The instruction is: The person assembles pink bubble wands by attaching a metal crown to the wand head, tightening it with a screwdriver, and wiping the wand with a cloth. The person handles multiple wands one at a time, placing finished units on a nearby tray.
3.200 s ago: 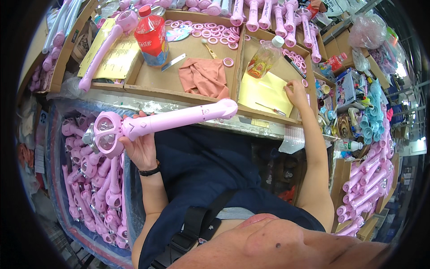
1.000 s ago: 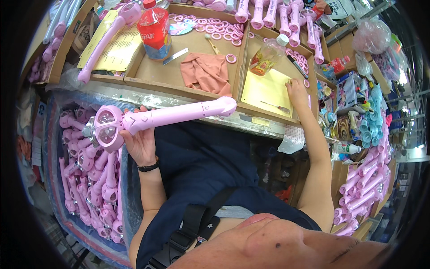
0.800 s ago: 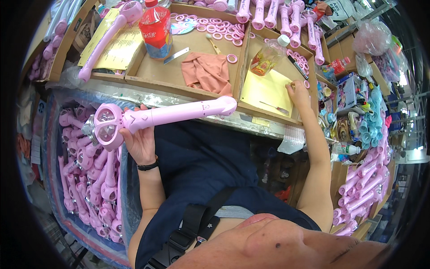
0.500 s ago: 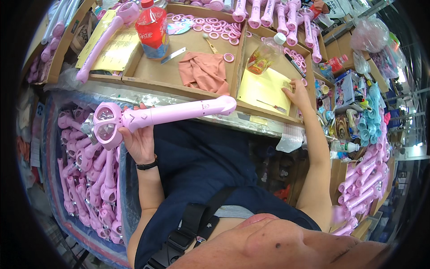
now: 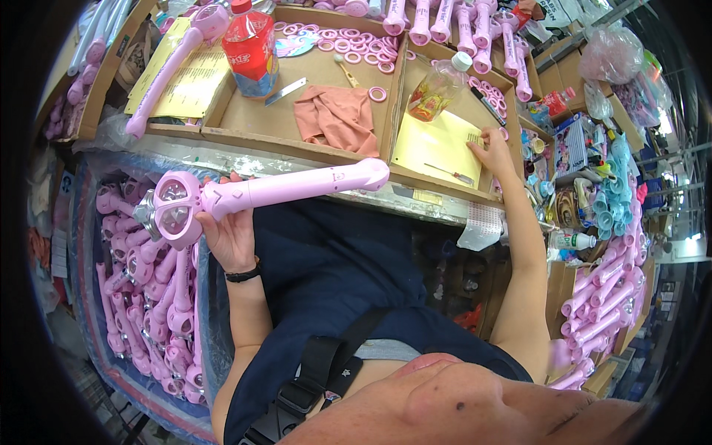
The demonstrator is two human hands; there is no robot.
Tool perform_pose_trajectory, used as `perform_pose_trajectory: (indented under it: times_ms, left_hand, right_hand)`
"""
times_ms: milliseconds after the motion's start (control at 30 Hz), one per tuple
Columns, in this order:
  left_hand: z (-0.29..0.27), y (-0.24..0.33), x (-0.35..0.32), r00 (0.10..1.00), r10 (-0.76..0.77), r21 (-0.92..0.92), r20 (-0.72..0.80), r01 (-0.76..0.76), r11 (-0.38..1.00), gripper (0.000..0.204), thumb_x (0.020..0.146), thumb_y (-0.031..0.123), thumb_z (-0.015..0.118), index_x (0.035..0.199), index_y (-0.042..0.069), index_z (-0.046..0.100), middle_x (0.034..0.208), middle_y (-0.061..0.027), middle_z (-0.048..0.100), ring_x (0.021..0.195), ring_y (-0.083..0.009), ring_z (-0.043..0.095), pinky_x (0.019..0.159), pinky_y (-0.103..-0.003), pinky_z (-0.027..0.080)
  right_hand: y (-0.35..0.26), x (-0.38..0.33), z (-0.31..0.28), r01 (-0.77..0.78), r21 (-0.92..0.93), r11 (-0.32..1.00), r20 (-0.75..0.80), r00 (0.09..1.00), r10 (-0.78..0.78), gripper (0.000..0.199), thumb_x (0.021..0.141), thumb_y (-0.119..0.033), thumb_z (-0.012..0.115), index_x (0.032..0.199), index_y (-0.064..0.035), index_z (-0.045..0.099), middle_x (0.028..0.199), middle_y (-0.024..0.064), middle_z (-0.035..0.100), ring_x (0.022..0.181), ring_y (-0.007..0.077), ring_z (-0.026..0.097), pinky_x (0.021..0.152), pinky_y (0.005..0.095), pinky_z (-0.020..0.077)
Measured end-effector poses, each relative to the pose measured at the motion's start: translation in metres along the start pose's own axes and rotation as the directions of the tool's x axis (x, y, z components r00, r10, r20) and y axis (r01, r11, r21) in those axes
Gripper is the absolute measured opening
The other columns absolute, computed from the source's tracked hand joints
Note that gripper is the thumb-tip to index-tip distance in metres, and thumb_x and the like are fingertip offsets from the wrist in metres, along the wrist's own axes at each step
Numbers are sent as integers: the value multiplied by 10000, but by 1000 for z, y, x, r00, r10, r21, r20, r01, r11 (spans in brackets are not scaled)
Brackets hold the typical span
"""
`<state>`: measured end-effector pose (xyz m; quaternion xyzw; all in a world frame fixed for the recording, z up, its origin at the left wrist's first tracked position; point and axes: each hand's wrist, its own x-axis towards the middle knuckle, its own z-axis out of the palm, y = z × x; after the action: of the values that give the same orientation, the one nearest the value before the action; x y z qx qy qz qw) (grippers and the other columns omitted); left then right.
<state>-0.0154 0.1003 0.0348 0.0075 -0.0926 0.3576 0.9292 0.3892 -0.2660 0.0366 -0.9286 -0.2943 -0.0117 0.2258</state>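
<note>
A pink toy wand [image 5: 304, 185] is held up on the near side of the salmon cloth [image 5: 337, 122], the left hand [image 5: 233, 241] closed around its neck. Right of the cloth, the right hand [image 5: 495, 156] half-curls at a yellow sheet [image 5: 426, 150]; whether it grips, I cannot tell. Beyond the cloth lie pink rings [image 5: 381, 50].

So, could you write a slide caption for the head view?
Left fingers hold a pink wand near a heap of similar wands; right fingers are at yellow paper's edge.
</note>
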Motion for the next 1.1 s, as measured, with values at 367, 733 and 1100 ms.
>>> perform_pose_trajectory:
  times_ms: [367, 733, 1100]
  left_hand:
    - [-1, 2, 0, 998, 26, 72, -62, -22, 997, 662, 770, 158, 729, 1331, 41, 397, 1281, -191, 500, 1298, -355, 354, 1129, -562, 159]
    - [-2, -1, 0, 998, 20, 82, -67, -15, 997, 637, 775, 161, 727, 1316, 31, 416, 1279, -185, 496, 1294, -356, 357, 1133, -555, 147]
    - [-1, -9, 7, 997, 19, 81, -77, -13, 997, 664, 785, 172, 721, 1340, 30, 386, 1294, -188, 479, 1301, -352, 341, 1142, -547, 105]
  right_hand:
    - [1, 4, 1, 25, 17, 1000, -20, 999, -25, 527, 730, -254, 768, 1093, 33, 517, 1011, 202, 610, 959, 296, 602, 844, 353, 476]
    - [-1, 2, -1, 23, -18, 1000, -22, 999, -23, 501, 738, -273, 759, 1061, 27, 520, 992, 203, 618, 932, 301, 610, 813, 357, 481]
    - [9, 14, -7, 20, 41, 999, -11, 1000, -20, 232, 810, -192, 652, 908, 12, 601, 868, 177, 653, 822, 286, 648, 724, 348, 503]
